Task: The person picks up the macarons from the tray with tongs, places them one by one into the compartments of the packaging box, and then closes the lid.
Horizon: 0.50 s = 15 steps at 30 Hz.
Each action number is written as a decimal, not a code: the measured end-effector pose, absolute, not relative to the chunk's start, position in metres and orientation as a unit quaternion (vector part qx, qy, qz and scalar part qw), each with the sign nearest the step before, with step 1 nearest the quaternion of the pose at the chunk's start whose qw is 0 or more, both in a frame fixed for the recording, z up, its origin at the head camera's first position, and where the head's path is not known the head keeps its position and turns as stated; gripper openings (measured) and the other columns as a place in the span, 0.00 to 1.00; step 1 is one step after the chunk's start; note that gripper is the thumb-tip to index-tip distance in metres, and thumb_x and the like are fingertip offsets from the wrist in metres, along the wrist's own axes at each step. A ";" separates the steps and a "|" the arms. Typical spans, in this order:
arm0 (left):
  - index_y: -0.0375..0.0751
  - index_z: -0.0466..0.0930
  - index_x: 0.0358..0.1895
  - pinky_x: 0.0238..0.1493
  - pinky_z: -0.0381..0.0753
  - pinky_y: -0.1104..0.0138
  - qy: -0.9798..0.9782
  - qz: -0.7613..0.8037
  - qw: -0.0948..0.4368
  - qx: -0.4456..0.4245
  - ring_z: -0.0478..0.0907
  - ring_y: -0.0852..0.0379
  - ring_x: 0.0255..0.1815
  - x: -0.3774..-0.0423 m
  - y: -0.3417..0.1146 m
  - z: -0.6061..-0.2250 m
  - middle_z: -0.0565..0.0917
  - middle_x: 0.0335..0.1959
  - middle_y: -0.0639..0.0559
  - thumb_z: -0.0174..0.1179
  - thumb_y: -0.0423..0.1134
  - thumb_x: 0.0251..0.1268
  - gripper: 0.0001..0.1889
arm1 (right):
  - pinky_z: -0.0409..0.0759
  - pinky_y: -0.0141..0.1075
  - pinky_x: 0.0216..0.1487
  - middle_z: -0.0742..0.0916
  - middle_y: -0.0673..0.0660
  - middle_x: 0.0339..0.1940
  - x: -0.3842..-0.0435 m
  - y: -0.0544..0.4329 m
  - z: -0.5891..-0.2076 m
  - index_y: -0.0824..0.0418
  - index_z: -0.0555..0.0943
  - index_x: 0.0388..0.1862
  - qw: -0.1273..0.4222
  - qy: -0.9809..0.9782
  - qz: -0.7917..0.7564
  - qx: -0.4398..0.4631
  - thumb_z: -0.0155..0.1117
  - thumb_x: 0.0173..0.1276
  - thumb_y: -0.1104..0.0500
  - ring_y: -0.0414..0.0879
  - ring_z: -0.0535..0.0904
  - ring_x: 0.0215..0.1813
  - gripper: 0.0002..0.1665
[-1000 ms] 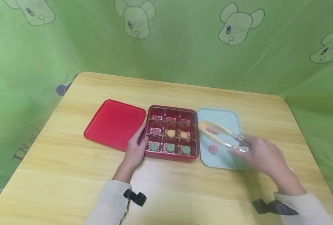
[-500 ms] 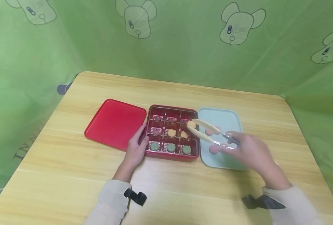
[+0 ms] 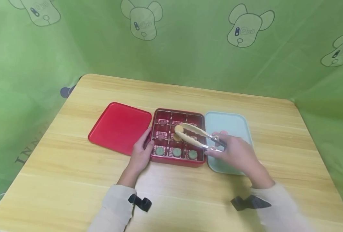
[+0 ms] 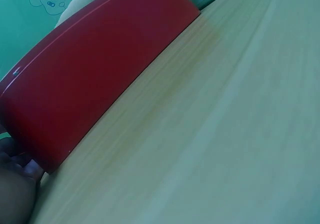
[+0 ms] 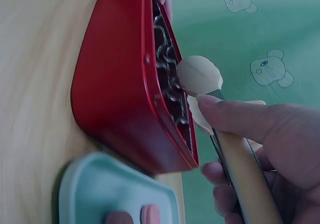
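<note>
My left hand holds the left side of a red box, its thumb at the rim. A clear tray divides the box into several compartments. Green macarons sit in the front row; a yellow macaron lies in the middle compartment, partly covered. My right hand grips metal tongs with pale tips, reaching in from the right. Between the tips, another yellow macaron hangs above the middle row. The tongs hide the right middle compartment. In the right wrist view, thumb and fingers wrap the tongs' handle.
A light blue tray stands against the box's right side, with pink macarons partly behind my right hand. Left of the box lies a red lid. All rest on a wooden table; a green curtain hangs behind.
My right hand has moved left, carrying the yellow macaron in the tongs from above the blue tray to over the middle of the box. My left hand has stayed at the box.
</note>
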State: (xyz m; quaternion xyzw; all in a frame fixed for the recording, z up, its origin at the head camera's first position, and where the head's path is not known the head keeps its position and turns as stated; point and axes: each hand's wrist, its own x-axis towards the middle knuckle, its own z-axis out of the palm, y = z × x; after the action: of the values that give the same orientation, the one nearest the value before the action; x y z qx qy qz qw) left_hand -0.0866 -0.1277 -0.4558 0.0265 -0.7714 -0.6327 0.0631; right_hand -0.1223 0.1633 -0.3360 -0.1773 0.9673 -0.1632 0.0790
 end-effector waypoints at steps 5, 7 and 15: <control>0.47 0.60 0.71 0.73 0.58 0.60 -0.770 -0.634 0.063 0.021 0.58 0.52 0.72 -0.087 -0.128 -0.457 0.64 0.71 0.48 0.50 0.35 0.69 0.28 | 0.73 0.37 0.28 0.78 0.52 0.32 -0.122 0.151 -0.341 0.52 0.82 0.46 0.083 0.966 -0.168 -0.177 0.71 0.51 0.38 0.46 0.73 0.32 0.28; 0.47 0.60 0.71 0.73 0.58 0.60 -0.771 -0.633 0.064 0.021 0.58 0.52 0.72 -0.087 -0.128 -0.457 0.65 0.70 0.48 0.50 0.35 0.69 0.28 | 0.73 0.37 0.28 0.78 0.52 0.32 -0.123 0.147 -0.342 0.52 0.83 0.46 0.083 0.966 -0.169 -0.178 0.71 0.50 0.38 0.46 0.72 0.33 0.28; 0.48 0.60 0.72 0.73 0.57 0.58 -0.776 -0.628 0.061 0.028 0.58 0.50 0.72 -0.087 -0.129 -0.457 0.64 0.71 0.48 0.50 0.37 0.69 0.27 | 0.65 0.34 0.22 0.78 0.51 0.26 -0.125 0.131 -0.346 0.50 0.83 0.41 0.091 0.964 -0.169 -0.183 0.71 0.49 0.37 0.47 0.66 0.32 0.25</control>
State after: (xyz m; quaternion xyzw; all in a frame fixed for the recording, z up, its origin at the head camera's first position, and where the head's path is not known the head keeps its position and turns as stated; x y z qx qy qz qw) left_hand -0.0869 -0.1291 -0.4570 0.0276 -0.7755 -0.6277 0.0612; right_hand -0.1247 0.1309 -0.3462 -0.1832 0.9642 -0.1688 0.0907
